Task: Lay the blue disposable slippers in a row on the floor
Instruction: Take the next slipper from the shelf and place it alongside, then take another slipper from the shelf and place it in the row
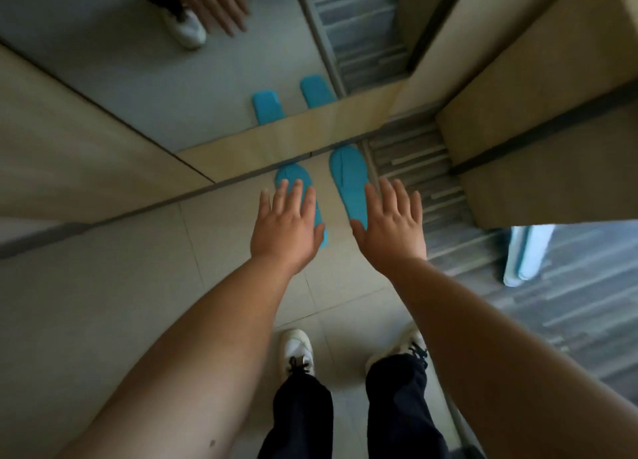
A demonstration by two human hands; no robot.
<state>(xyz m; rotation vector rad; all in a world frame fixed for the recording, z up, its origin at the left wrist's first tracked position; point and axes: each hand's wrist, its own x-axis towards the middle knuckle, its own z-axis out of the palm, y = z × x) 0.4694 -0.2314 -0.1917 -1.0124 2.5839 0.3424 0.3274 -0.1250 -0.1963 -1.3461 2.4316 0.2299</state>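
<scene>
Two blue disposable slippers lie side by side on the tiled floor, toes against the wooden base of a mirror. The left slipper (293,177) is half hidden under my left hand (288,227), which hovers over it with fingers spread and nothing in it. The right slipper (348,179) lies flat and mostly in view. My right hand (392,225) is spread just to the right of its heel end, empty. I cannot tell whether either hand touches a slipper.
A floor mirror (207,89) ahead reflects both slippers, a hand and a shoe. Wooden cabinets (538,120) stand at right, a wooden panel at left. Striped grey carpet (414,168) starts right of the slippers. My white shoes (297,350) stand on the tiles below.
</scene>
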